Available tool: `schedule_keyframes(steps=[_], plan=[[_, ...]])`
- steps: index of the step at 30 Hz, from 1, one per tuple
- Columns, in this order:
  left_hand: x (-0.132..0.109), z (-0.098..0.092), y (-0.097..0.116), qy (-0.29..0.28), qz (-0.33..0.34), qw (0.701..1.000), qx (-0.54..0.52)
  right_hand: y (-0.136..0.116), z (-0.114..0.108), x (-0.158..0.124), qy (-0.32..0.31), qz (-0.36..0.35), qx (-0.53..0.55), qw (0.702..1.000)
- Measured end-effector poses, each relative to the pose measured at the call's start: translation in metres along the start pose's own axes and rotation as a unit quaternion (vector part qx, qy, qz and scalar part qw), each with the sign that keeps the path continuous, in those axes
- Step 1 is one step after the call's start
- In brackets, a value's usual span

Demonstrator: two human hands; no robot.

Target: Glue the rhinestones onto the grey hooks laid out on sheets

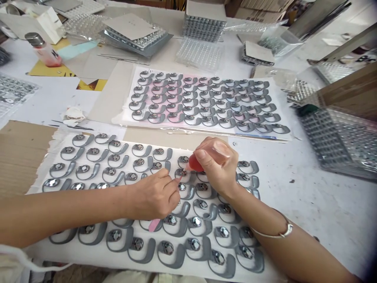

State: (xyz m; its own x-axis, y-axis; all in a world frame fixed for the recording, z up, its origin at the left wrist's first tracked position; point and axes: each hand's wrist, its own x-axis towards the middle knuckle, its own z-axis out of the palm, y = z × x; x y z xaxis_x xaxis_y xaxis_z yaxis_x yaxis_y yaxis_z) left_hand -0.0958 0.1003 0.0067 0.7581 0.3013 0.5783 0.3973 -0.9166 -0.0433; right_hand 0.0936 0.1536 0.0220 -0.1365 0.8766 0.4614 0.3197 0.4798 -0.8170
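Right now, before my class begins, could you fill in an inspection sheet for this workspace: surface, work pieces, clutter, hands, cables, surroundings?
Surface: white table, with a near white sheet and a far white sheet.
Work pieces: rows of curved gray pieces with round, faceted silver centers, on both sheets.
Clutter: capped bottle, crumpled white scrap.
Left hand: holds a pink stick, tip by a gray piece.
Right hand: grips a red squeeze bottle, nozzle at that same piece.
Cables: none certain; white cord at lower left, kind unclear.
Surroundings: stacked trays behind, cardboard box at right.
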Motion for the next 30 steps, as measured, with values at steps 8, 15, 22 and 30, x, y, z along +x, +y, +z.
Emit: schedule_keyframes(steps=[8, 15, 22, 30], plan=[[-0.001, 0.0014, 0.0013, -0.002, 0.001, 1.0, 0.013, 0.0038, 0.001, -0.0019, -0.007, 0.006, 0.006, 1.0], [-0.0008, -0.0004, 0.0003, -0.004, 0.001, 1.0, 0.0, -0.0002, 0.0008, -0.0015, 0.001, -0.007, 0.005, 1.0], [-0.001, -0.0006, 0.0008, -0.02, -0.012, 1.0, -0.008, -0.0019, 0.0018, -0.0023, -0.004, -0.057, 0.019, 0.998], [0.0016, -0.004, -0.0002, -0.024, -0.006, 1.0, -0.008, 0.0027, 0.001, -0.0063, 0.002, -0.111, -0.003, 0.994]])
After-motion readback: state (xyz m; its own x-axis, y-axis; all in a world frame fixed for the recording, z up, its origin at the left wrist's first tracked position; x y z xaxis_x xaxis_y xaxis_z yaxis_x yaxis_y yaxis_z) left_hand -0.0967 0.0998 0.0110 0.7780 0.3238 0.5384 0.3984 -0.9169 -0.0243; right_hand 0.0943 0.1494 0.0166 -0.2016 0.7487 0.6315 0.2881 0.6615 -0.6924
